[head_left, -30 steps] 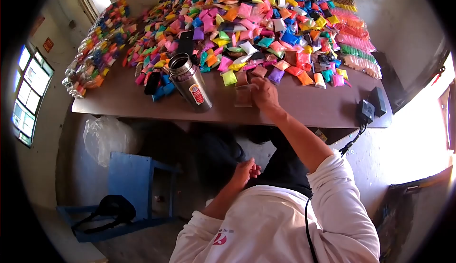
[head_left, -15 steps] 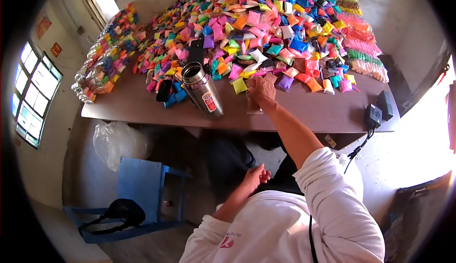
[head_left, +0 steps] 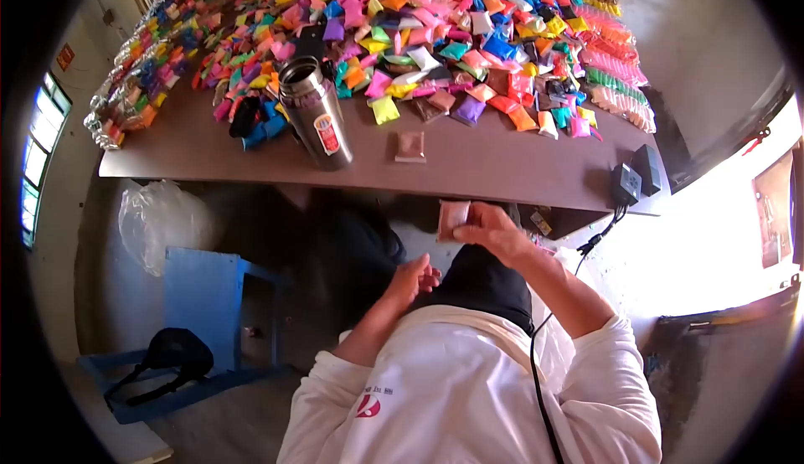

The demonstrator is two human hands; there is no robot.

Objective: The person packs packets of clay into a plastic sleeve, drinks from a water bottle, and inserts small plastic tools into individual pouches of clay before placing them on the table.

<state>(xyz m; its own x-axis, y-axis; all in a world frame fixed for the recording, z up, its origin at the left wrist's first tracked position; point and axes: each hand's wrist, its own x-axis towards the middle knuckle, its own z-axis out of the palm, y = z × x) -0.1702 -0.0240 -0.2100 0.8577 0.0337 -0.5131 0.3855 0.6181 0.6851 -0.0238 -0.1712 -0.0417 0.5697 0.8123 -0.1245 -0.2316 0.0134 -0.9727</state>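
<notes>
My right hand (head_left: 492, 231) pinches a small brownish-pink packet (head_left: 454, 219) between thumb and fingers, in front of the table edge and above my lap. Near my waist, my left hand (head_left: 413, 282) has its fingers loosely curled and its thumb apart; I see nothing in it. A similar flat brown packet (head_left: 410, 146) lies by itself on the tabletop near the front edge. Behind it a large pile of colourful packets (head_left: 419, 24) covers the back of the table (head_left: 502, 158). A yellow packet (head_left: 385, 110) lies at the pile's front.
An open steel flask (head_left: 322, 125) stands left of the lone packet. Black boxes with a cable (head_left: 626, 186) sit at the table's right corner. To the left are a blue chair (head_left: 201, 296) holding a black bag (head_left: 176, 355), and a clear plastic bag (head_left: 159, 225).
My right hand has drawn back from the pile's front edge towards my lap, with a packet now in it. The brown packet on the table is uncovered. The camera view has shifted.
</notes>
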